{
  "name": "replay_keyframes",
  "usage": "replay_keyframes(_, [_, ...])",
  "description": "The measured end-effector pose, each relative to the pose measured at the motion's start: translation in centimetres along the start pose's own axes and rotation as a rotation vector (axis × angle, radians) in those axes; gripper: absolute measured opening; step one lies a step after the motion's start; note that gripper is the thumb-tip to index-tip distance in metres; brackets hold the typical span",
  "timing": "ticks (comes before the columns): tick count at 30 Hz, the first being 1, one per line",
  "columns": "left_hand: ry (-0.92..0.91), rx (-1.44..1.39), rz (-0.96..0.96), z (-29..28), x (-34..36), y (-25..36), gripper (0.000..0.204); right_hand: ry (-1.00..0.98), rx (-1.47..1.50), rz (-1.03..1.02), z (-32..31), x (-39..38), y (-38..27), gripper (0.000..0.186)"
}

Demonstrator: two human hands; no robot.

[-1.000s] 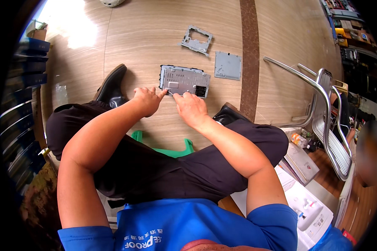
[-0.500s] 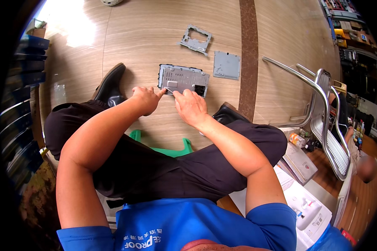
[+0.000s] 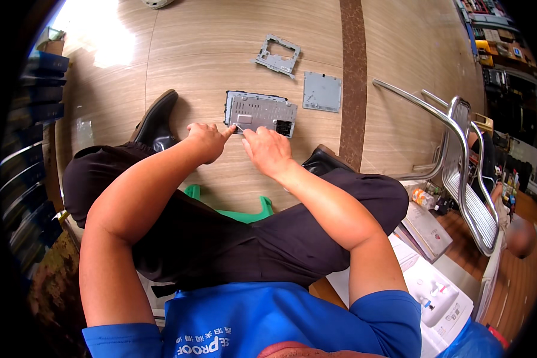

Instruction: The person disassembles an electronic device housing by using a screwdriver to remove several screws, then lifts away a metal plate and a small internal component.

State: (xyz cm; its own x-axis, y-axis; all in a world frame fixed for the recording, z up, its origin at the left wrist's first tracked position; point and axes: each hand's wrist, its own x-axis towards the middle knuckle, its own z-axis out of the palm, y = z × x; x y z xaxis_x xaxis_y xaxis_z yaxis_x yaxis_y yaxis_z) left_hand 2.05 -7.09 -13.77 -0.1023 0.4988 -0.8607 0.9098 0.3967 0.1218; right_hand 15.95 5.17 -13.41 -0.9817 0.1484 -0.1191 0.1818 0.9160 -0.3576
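Observation:
A flat metal electronic unit (image 3: 259,112), with slots in its casing and a black socket block at its near right corner, lies on the floor ahead of me. My right hand (image 3: 268,149) is closed in a pinch at the unit's near edge. From its fingers a thin, shiny tool (image 3: 239,127) points left onto the near left part of the casing; its exact kind is too small to tell. Beside that tip, my left hand (image 3: 207,142) reaches in with one finger pointing to the corner and the others curled. Whatever its fingertips grip is hidden.
Past the unit lie a grey metal frame (image 3: 278,55) and a grey flat plate (image 3: 323,92). My shoes (image 3: 161,125) flank the work. A green plastic stool (image 3: 244,215) shows between my legs. Metal chairs (image 3: 459,155) stand right; blue bins (image 3: 45,95) line the left.

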Motion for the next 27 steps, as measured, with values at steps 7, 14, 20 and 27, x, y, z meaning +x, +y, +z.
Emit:
replay_keyframes(7, [-0.012, 0.016, -0.007, -0.3, 0.1, 0.0, 0.093, -0.072, -0.028, 0.009, 0.4, 0.4, 0.7, 0.014])
replay_keyframes(14, [0.08, 0.126, 0.013, 0.2, -0.1, -0.3, 0.078, -0.083, -0.068, -0.087, 0.1, 1.2, 1.0, 0.008])
replay_keyframes(20, [0.056, 0.13, 0.011, -0.2, -0.1, -0.3, 0.079, -0.098, -0.13, -0.213, -0.2, 1.1, 1.4, 0.008])
replay_keyframes(27, [0.03, 0.086, 0.026, -0.5, -0.2, -0.7, 0.086, -0.155, 0.159, 0.042, -0.1, 0.4, 1.9, 0.019])
